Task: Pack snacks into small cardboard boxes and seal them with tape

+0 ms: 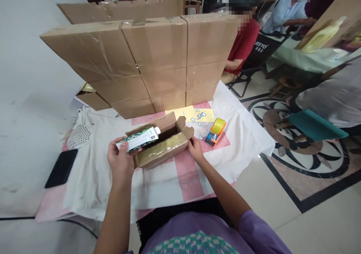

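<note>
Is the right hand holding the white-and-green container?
No, the left hand holds the white-and-green container, while the right hand touches the right end of the open cardboard box.

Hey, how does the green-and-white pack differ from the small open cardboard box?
The pack is green and white; the box is brown. The pack is slimmer than the box. The left hand holds the pack, while the box sits on the tablecloth. Both are elongated.
</note>
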{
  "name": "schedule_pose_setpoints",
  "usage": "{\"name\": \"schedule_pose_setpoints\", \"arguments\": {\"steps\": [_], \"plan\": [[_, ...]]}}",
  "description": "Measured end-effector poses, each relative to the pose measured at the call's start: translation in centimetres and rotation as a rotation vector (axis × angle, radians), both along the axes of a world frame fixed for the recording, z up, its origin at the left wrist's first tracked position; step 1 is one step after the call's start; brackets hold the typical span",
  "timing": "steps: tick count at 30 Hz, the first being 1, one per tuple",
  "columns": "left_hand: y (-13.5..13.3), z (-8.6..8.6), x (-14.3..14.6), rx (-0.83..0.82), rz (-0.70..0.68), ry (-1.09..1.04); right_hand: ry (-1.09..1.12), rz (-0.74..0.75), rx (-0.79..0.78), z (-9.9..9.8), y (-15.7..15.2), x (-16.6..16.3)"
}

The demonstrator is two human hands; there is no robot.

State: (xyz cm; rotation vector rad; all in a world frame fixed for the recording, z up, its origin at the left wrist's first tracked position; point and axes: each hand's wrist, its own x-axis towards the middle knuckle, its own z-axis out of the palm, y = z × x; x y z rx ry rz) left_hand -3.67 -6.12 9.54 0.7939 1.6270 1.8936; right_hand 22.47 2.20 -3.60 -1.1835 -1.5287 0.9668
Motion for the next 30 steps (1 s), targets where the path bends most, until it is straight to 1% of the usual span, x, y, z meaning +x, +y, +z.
{"name": "schedule_pose_setpoints", "arguments": {"steps": [2, 3, 5, 6, 8, 9, 10, 11, 13, 14, 15, 17, 19, 21, 23, 25, 27, 30], "plan": [[-0.4, 0.7, -0.1, 0.050, 0.033, -0.162, 0.000, -0.026, 0.025, 0.2, -0.2, 0.0], [-0.7, 1.1, -0.2, 0.063, 0.050, -0.204, 0.005, -0.054, 0.042, 0.5, -0.5, 0.2], [-1.5, 1.6, -0.5, 0.084, 0.082, -0.279, 0.024, -0.148, 0.089, 1.5, -1.4, 0.6], [-2.0, 1.8, -0.8, 0.094, 0.098, -0.318, 0.040, -0.215, 0.129, 2.3, -2.0, 0.8], [-3.2, 1.9, -1.2, 0.124, 0.141, -0.368, 0.084, -0.339, 0.266, 4.6, -3.1, 1.0], [-3.8, 1.8, -1.5, 0.140, 0.162, -0.374, 0.090, -0.342, 0.343, 6.0, -3.5, 0.8], [-4.3, 1.7, -1.6, 0.157, 0.185, -0.368, 0.072, -0.283, 0.416, 7.5, -3.5, 0.5], [-4.9, 1.6, -1.7, 0.171, 0.205, -0.353, 0.011, -0.142, 0.461, 8.9, -3.3, -0.1], [-5.8, 1.5, -1.6, 0.182, 0.232, -0.309, -0.207, 0.215, 0.477, 11.5, -1.9, -1.6], [-6.2, 1.5, -1.5, 0.180, 0.238, -0.286, -0.320, 0.344, 0.476, 12.5, -1.0, -2.5], [-6.5, 1.5, -1.4, 0.178, 0.240, -0.265, -0.427, 0.443, 0.472, 13.4, 0.0, -3.4], [-7.1, 1.6, -1.0, 0.180, 0.231, -0.241, -0.594, 0.544, 0.490, 14.8, 1.3, -4.6], [-7.6, 1.9, -0.7, 0.190, 0.222, -0.241, -0.685, 0.558, 0.554, 15.7, 1.4, -4.8], [-8.0, 2.4, -0.5, 0.203, 0.218, -0.250, -0.701, 0.529, 0.658, 16.2, -0.1, -3.9], [-8.2, 3.0, -0.3, 0.222, 0.228, -0.255, -0.676, 0.499, 0.733, 15.8, -2.5, -2.5], [-7.9, 3.7, -0.1, 0.227, 0.238, -0.251, -0.633, 0.465, 0.752, 14.5, -5.1, -1.1], [-7.2, 4.2, 0.3, 0.204, 0.226, -0.236, -0.579, 0.421, 0.750, 12.7, -7.2, -0.1], [-5.3, 4.4, 1.3, 0.123, 0.123, -0.193, -0.516, 0.381, 0.740, 10.5, -8.9, 0.7]]}}
